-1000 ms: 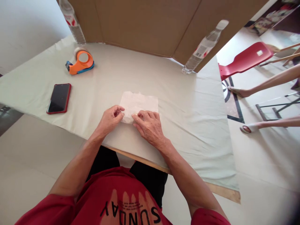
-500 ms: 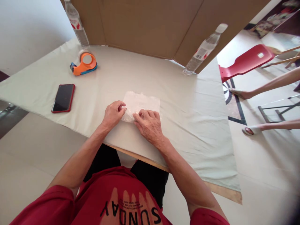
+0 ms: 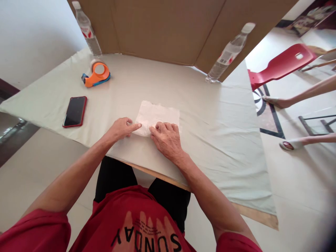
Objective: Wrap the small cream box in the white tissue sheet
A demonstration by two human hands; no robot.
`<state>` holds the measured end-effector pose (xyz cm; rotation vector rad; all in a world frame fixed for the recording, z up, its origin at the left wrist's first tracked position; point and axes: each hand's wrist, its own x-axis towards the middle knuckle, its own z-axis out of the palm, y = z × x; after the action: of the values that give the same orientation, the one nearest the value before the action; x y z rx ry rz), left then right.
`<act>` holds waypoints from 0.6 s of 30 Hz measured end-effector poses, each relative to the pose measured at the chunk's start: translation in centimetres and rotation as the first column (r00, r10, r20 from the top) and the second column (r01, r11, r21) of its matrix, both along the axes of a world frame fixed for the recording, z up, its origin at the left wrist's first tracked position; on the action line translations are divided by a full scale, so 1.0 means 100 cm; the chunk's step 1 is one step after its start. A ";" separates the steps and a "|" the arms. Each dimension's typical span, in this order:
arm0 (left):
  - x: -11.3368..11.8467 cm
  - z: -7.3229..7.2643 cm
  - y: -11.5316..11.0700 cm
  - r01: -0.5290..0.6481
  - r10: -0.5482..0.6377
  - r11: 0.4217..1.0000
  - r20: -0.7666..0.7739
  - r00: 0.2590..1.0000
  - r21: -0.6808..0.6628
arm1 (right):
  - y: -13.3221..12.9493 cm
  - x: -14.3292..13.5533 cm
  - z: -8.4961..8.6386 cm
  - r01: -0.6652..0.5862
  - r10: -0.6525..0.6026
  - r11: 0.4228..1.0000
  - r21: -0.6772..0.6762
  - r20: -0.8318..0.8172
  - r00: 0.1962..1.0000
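A flat white packet (image 3: 160, 111), with crinkled film-like edges, lies on the cloth-covered table in front of me. My left hand (image 3: 123, 128) is at its left edge, fingers apart, one finger stretched out onto its near left corner. Over the near right part rests my right hand (image 3: 166, 138), its fingers bent and thumb and forefinger drawn together on a bit of the white material. What lies under the right palm is hidden.
A phone in a red case (image 3: 75, 111) and an orange tape dispenser (image 3: 98, 74) lie to the left. Plastic bottles (image 3: 88, 31) (image 3: 231, 52) stand before a brown cardboard panel (image 3: 157, 31). Beyond the table's right edge are a red chair (image 3: 283, 64) and another person's legs (image 3: 309, 91).
My left hand has opened from a closed pinch and shifted a little left, its finger now stretched out. The right hand stays in place on the packet. The view has shifted slightly.
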<state>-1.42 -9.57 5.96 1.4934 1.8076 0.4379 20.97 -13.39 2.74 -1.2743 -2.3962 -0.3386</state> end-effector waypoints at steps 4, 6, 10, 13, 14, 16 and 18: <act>0.008 0.004 0.009 -0.002 0.014 0.997 0.138 0.990 -0.083 | 0.001 -0.001 0.001 -0.001 0.001 1.000 -0.005 0.004 1.000; 0.012 0.005 0.010 0.015 0.003 0.996 0.204 0.979 -0.087 | 0.001 -0.002 0.001 -0.002 0.002 1.000 -0.014 0.008 1.000; 0.022 0.004 0.010 0.002 0.002 1.000 0.192 0.981 -0.021 | 0.001 -0.002 0.000 0.005 -0.005 1.000 -0.012 0.009 1.000; 0.030 0.000 0.009 0.016 -0.023 0.999 0.148 0.989 0.045 | 0.002 -0.002 -0.001 -0.009 0.009 1.000 -0.020 -0.007 1.000; 0.031 -0.002 0.009 0.023 -0.031 0.998 0.151 0.988 0.051 | 0.002 -0.001 -0.001 -0.015 0.015 1.000 -0.024 -0.008 1.000; 0.034 -0.006 0.008 0.026 -0.034 0.998 0.173 0.984 0.049 | 0.002 -0.001 -0.001 -0.022 0.021 0.999 -0.027 -0.003 1.000; 0.036 -0.009 0.008 0.014 -0.024 0.999 0.196 0.980 0.052 | 0.002 -0.001 0.000 -0.021 0.021 1.000 -0.023 0.003 1.000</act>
<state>2.18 -8.80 5.03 1.4469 1.6370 0.6040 20.89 -13.15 2.76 -1.2583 -2.4209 -0.3079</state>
